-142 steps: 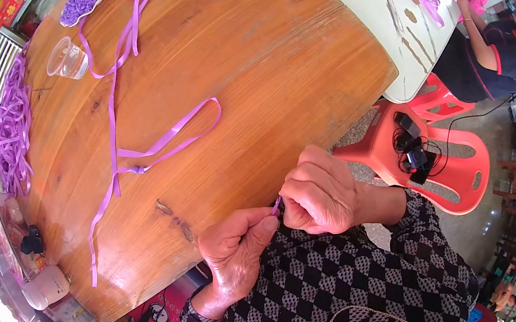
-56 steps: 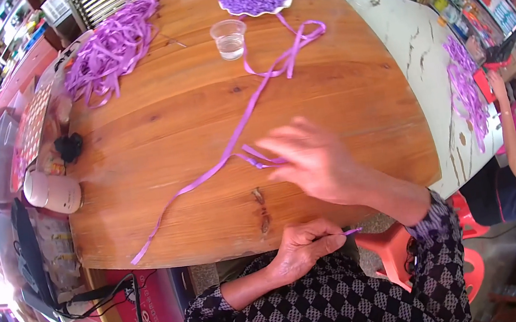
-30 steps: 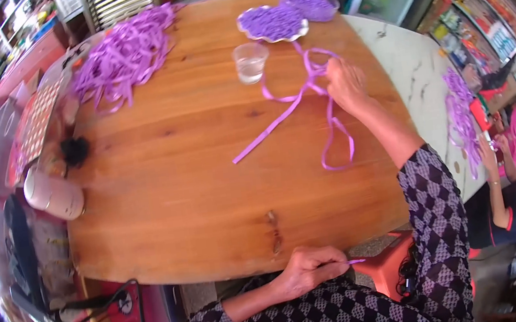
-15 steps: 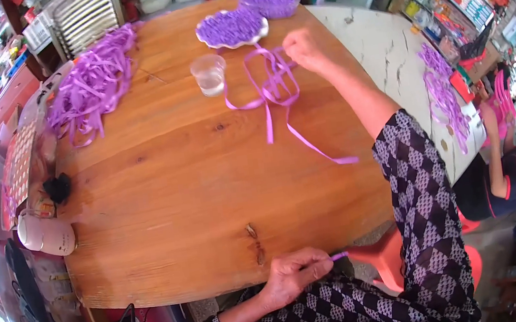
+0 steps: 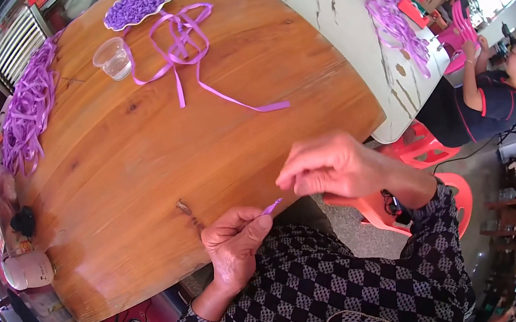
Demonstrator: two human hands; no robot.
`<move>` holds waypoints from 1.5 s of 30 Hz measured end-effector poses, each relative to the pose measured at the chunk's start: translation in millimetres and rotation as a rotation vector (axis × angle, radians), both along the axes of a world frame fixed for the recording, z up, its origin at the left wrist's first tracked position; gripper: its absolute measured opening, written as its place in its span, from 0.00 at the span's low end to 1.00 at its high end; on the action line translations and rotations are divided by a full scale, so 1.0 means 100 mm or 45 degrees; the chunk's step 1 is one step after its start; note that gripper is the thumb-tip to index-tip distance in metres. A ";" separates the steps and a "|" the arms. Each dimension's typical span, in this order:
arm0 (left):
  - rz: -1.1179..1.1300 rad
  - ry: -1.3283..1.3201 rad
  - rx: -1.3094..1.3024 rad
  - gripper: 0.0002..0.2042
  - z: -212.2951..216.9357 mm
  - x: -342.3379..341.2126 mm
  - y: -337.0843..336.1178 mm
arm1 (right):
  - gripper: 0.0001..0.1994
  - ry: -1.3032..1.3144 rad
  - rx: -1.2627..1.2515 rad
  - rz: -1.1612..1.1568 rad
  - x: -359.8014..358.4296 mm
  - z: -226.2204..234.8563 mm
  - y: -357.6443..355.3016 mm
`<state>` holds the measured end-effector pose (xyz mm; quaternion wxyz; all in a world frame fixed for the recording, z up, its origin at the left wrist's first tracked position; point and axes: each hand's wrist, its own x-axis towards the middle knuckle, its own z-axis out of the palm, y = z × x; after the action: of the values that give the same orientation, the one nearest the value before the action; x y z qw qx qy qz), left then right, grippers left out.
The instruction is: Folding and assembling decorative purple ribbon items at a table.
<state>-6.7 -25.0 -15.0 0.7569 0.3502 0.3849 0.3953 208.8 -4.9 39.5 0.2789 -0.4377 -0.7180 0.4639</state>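
The right hand (image 5: 337, 167) has come back from the loose ribbon (image 5: 180, 41) with nothing in its grip, beside the left hand (image 5: 236, 242), whose grip pinches a purple strip (image 5: 272, 207).

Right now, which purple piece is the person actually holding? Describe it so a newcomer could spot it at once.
Start at the round wooden table and go to its near edge. There the left hand pinches a short purple strip, with the right hand close beside its tip. Unlike the long looped ribbon and the ribbon heap across the table, it is tiny and held off the table.
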 end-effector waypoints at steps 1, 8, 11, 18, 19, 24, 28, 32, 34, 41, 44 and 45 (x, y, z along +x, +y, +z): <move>-0.005 0.001 0.005 0.04 0.01 0.01 -0.02 | 0.08 0.058 0.017 -0.014 -0.01 -0.05 -0.09; -0.013 0.027 0.054 0.04 0.08 0.05 -0.12 | 0.06 0.036 0.515 -0.026 -0.12 -0.24 -0.22; 0.002 0.037 0.067 0.04 0.10 0.04 -0.14 | 0.05 0.019 0.588 -0.004 -0.13 -0.19 -0.23; 0.022 0.096 0.074 0.04 0.07 0.05 -0.15 | 0.10 -0.002 0.853 -0.030 -0.15 -0.28 -0.25; 0.019 0.097 0.071 0.04 0.07 0.05 -0.15 | 0.10 -0.030 0.861 -0.038 -0.15 -0.28 -0.26; -0.007 0.115 0.066 0.05 0.08 0.05 -0.15 | 0.09 -0.086 0.890 -0.047 -0.15 -0.31 -0.26; -0.018 0.124 0.042 0.05 0.07 0.06 -0.14 | 0.10 -0.084 0.916 -0.074 -0.19 -0.39 -0.25; -0.010 0.072 -0.007 0.05 0.09 0.07 -0.12 | 0.10 -0.040 0.975 -0.127 -0.22 -0.42 -0.26; -0.015 0.064 -0.016 0.04 0.08 0.05 -0.12 | 0.10 -0.031 0.980 -0.150 -0.22 -0.40 -0.26; -0.050 0.331 0.317 0.04 0.06 0.05 -0.16 | 0.06 0.320 0.309 -0.363 -0.27 -0.51 -0.35; -0.046 0.388 0.300 0.04 0.05 0.03 -0.13 | 0.05 0.693 -0.554 -0.460 -0.24 -0.40 -0.43; -0.063 0.402 0.321 0.04 0.06 0.03 -0.13 | 0.04 0.738 -0.653 -0.451 -0.24 -0.37 -0.45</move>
<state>-4.1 -37.6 -9.1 0.6468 0.5091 0.4377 0.3618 185.3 -49.6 2.5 0.4265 -0.4610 -0.3849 0.6763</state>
